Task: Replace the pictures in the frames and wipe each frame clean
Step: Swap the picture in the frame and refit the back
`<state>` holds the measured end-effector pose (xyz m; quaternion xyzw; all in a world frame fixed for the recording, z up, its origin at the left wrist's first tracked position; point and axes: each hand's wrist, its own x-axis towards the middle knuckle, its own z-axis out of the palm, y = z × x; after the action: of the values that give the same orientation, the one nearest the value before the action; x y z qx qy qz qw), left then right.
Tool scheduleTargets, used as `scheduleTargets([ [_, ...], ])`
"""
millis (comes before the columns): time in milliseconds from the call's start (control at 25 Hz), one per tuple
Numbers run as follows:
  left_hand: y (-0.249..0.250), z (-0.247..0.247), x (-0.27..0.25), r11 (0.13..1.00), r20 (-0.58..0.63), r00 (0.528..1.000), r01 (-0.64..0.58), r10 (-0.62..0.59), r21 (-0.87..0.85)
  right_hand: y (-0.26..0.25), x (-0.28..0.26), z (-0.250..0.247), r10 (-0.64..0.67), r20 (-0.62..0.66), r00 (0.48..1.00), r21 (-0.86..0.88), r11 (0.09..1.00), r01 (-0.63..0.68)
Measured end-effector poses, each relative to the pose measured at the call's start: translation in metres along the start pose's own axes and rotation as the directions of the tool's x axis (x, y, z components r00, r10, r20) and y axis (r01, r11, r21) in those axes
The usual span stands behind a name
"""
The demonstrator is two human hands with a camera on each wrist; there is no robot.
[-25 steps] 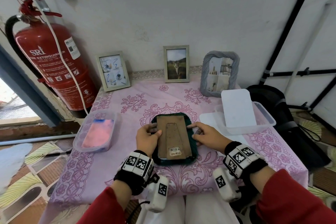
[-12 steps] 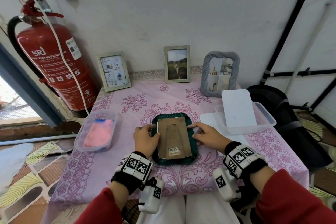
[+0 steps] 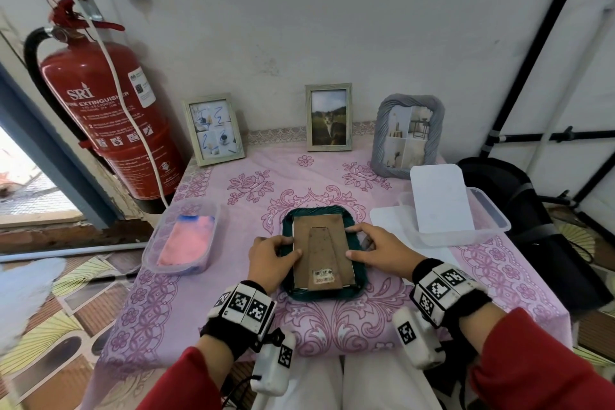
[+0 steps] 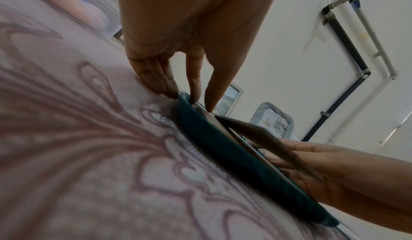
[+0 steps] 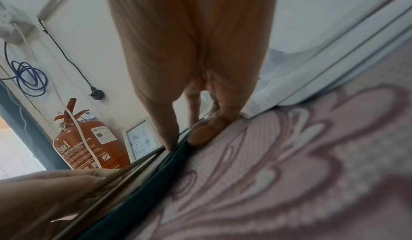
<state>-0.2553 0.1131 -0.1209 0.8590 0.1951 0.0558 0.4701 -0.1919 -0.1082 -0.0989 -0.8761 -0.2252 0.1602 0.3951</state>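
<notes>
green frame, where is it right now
In the head view the green frame lies face down at the table's front centre, between the left hand and right hand.

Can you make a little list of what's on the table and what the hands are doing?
frame being worked on: green frame, face down on the pink tablecloth
backing: brown backing board, sitting in it
left hand: fingertips on the board's left edge
right hand: fingertips on its right edge
standing by the wall: three picture frames
left tub: pink cloth
</notes>
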Motion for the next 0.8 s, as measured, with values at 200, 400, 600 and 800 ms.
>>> scheduleTargets([
  [200, -0.001, -0.003, 0.001, 1.0, 0.033, 0.999, -0.019, 0.018, 0.015, -0.002, 0.001, 0.002, 0.006, -0.013, 1.0, -0.01, 1.0, -0.006],
  [400, 0.005, -0.013, 0.006, 0.999, 0.099, 0.995, -0.005, 0.0, 0.053, -0.009, 0.008, 0.001, 0.111, 0.025, 0.994, 0.032, 0.993, -0.111],
  [600, 0.021, -0.02, 0.018, 0.99, 0.085, 0.995, -0.059, 0.048, 0.129, -0.021, 0.029, -0.004, 0.124, -0.107, 0.987, -0.11, 0.985, -0.136],
  [800, 0.026, -0.019, 0.033, 0.952, 0.194, 0.981, -0.043, -0.017, 0.302, -0.02, 0.04, -0.003, 0.153, -0.083, 0.985, -0.184, 0.969, -0.166],
])
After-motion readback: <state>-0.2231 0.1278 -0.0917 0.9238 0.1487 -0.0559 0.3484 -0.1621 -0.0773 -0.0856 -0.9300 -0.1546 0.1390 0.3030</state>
